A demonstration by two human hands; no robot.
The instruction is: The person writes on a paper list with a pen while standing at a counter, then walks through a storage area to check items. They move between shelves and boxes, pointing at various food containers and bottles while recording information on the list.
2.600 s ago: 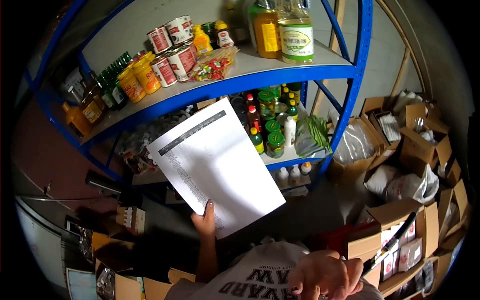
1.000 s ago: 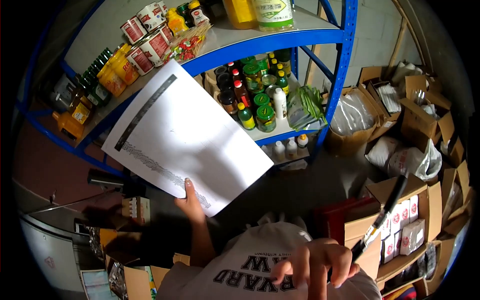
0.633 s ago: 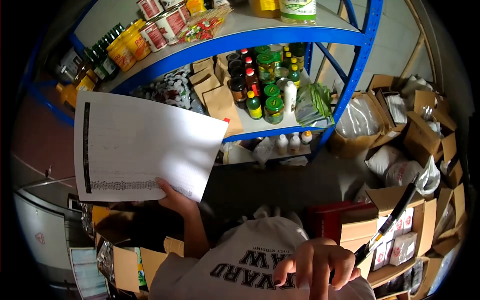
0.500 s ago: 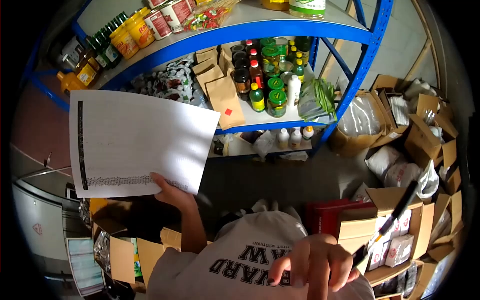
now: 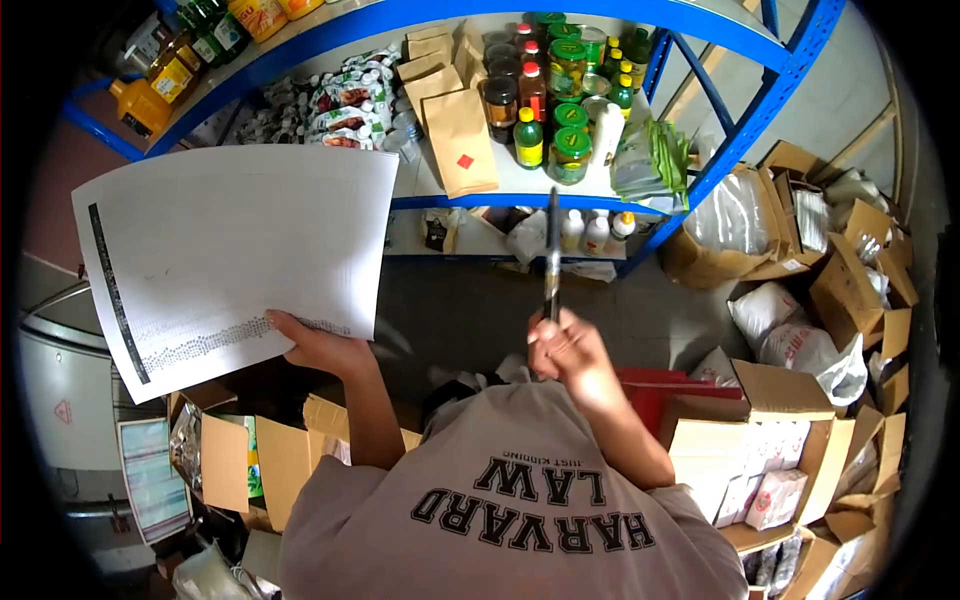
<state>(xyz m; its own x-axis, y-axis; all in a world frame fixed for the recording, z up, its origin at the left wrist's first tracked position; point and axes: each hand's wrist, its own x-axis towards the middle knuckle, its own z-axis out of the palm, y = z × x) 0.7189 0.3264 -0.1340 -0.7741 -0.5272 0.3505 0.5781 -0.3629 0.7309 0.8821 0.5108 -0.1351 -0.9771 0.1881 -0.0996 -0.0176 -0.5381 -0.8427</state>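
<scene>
We are holding a printed sheet (image 5: 240,240) in the left hand (image 5: 325,348); the thumb is lying on the printed face near the lower edge, and the other fingers are hidden beneath. With the right hand (image 5: 572,355) we are gripping a black pen (image 5: 553,260), its fingers folded closely around the lower barrel, and the free end is pointing up and away from us. The sheet is overlapping our view of the blue rack (image 5: 700,22) at left, apart from the pen. Beyond, brown paper bags (image 5: 460,140) are standing beside green-lidded jars (image 5: 570,158)
</scene>
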